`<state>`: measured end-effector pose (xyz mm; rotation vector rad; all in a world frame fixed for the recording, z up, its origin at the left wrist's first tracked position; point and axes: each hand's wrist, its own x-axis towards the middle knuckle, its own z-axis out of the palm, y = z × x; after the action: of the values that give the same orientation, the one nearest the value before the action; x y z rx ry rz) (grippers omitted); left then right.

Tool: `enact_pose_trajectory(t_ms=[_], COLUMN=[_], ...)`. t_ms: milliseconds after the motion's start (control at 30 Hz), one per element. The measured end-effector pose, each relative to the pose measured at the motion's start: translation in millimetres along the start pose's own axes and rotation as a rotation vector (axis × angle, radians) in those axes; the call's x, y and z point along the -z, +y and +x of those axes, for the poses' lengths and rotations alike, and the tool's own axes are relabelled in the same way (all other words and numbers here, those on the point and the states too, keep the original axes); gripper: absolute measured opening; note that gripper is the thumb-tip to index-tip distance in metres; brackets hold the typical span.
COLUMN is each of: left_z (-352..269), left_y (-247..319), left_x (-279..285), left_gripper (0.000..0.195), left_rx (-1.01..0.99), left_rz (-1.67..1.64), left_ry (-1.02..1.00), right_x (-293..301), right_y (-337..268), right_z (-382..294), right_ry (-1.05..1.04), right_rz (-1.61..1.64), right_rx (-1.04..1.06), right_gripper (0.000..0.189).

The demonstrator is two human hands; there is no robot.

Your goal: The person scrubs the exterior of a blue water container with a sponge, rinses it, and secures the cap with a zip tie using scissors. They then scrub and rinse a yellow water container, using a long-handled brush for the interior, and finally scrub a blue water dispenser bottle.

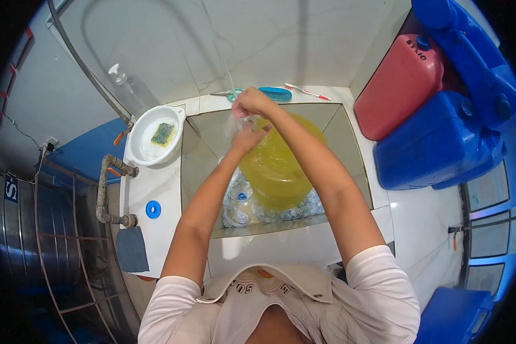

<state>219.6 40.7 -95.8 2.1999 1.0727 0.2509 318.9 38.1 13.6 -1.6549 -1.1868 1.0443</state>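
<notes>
My right hand is closed around a small pink item above the back left of a tiled sink basin. A thin pale line, a stream or a tube, reaches down to it from above. Just below is my left hand, thumb spread from the fingers, with nothing visible in it. Splashing water blurs its fingertips. Under both forearms stands a large translucent yellow plastic tub. Clear plastic items lie around its base on the sink floor, one with a blue centre.
A white bowl holds suds and a green-yellow sponge. On the back ledge lie scissors, a blue brush and a toothbrush. Red and blue jerrycans stand right. Pipes and a blue ring are left.
</notes>
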Motion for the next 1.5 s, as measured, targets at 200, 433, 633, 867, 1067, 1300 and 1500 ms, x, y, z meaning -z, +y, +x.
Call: enact_pose_trajectory(t_ms=[200,433,633,867,1067,1300,1500], left_z=[-49.1,-98.7,-106.7,-118.4,-120.1,-75.8,-32.7], left_y=[50.8,54.4,-43.9,-37.0,12.2,20.6,-11.2], left_x=[-27.3,30.6,49.6,27.1,19.5,22.1,17.4], left_gripper=[0.056,0.042,0.040,0.069,0.085,0.082,0.083], left_rx=[0.130,0.054,-0.008,-0.323,0.178,0.334,0.048], left_rz=[0.052,-0.691,-0.421,0.223,0.225,0.257,0.246], left_ry=[0.155,-0.338,0.166,0.346,0.268,0.236,0.239], right_x=[30.0,96.0,-25.3,-15.9,-5.6,5.3,1.4], right_y=[46.0,128.6,88.4,56.6,8.1,-28.2,-47.3], right_z=[-145.5,-194.3,-182.4,-106.6,19.4,32.4,23.8], right_ry=[0.196,0.507,0.334,-0.291,-0.051,-0.505,-0.491], right_rz=[-0.749,-0.759,-1.152,-0.588,-0.278,-0.389,-0.405], right_rx=[-0.106,-0.536,-0.082,0.274,-0.118,-0.360,-0.311], right_gripper=[0.061,0.063,0.062,0.032,0.021,0.022,0.022])
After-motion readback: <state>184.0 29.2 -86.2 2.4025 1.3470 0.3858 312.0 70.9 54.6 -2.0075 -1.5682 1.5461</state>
